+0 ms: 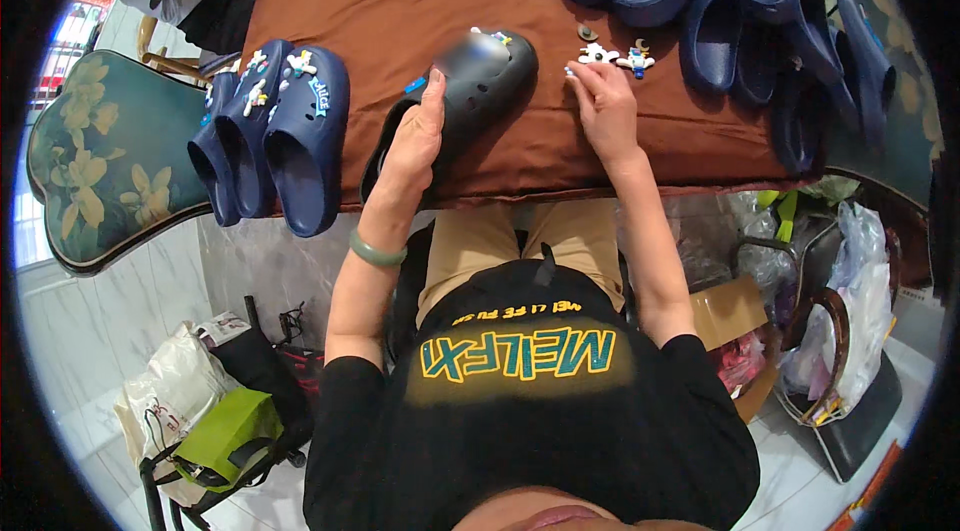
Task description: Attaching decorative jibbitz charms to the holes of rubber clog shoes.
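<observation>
While left fingers (435, 93) grip clog (492, 91), white bit (570, 72) lies between right fingers (592, 81).

We've got one dark clog (468, 109), held at a slant, rounded toe pointing away and to the right, holes in the upper. There's a white charm (500, 37) near the toe and a bright blue bit (416, 84) on the side; part of the top's too blurry. Right of it, two white charms (598, 54) lie close together, plus one pinched tiny pale piece (571, 71) we can't make out.
</observation>
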`<act>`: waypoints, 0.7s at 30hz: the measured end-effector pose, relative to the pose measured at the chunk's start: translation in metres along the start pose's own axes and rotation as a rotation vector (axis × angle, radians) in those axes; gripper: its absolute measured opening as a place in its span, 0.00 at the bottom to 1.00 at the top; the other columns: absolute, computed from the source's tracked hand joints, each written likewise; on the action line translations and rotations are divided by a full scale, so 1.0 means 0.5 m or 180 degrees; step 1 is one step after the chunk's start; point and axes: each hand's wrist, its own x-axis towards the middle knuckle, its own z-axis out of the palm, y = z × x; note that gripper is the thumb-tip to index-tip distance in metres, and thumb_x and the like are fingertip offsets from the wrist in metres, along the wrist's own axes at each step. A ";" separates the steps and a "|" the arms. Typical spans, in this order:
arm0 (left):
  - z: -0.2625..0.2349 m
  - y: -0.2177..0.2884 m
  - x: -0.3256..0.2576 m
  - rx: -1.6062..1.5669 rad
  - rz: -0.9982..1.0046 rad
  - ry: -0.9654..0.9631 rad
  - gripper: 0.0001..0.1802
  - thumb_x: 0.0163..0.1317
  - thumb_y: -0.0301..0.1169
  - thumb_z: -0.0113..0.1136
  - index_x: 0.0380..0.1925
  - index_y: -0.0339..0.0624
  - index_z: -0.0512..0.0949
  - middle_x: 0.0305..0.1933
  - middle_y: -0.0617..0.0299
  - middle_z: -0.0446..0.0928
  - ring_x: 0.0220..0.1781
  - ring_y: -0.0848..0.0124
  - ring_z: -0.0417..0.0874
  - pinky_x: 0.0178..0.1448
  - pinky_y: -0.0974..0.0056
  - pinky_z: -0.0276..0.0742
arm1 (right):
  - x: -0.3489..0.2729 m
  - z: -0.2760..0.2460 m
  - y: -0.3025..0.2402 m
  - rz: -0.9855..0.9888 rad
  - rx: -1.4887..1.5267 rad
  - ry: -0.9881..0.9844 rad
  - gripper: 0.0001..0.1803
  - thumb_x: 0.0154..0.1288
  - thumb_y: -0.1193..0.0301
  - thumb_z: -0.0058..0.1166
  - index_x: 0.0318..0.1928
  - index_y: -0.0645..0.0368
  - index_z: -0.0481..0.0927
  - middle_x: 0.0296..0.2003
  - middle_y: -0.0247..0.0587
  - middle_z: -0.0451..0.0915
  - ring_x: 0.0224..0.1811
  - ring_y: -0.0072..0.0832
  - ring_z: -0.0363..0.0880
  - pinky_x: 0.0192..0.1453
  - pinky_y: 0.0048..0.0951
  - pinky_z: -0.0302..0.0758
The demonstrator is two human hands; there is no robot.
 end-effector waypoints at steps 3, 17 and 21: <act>0.016 0.022 -0.018 -0.0170 0.0172 -0.0320 0.31 0.71 0.50 0.43 0.62 0.36 0.65 0.59 0.57 0.73 0.59 0.72 0.73 0.66 0.66 0.64 | -0.006 0.013 -0.087 0.0036 0.0720 0.0019 0.10 0.55 0.75 0.62 0.40 0.58 0.82 0.33 0.41 0.79 0.37 0.37 0.77 0.40 0.34 0.75; 0.016 -0.009 -0.022 0.0731 0.0626 0.0280 0.33 0.73 0.51 0.39 0.27 0.32 0.80 0.19 0.72 0.70 0.23 0.83 0.64 0.23 0.70 0.57 | -0.047 0.056 -0.241 -0.0654 -0.0250 0.0042 0.23 0.46 0.83 0.56 0.49 0.63 0.79 0.41 0.42 0.75 0.41 0.38 0.75 0.42 0.36 0.75; 0.013 -0.022 -0.020 0.1249 0.0687 0.0295 0.33 0.73 0.51 0.40 0.28 0.28 0.78 0.17 0.68 0.69 0.23 0.81 0.62 0.24 0.68 0.58 | -0.050 0.043 -0.246 -0.0701 -0.0508 -0.0312 0.25 0.47 0.80 0.52 0.51 0.64 0.77 0.46 0.43 0.73 0.50 0.39 0.71 0.52 0.39 0.69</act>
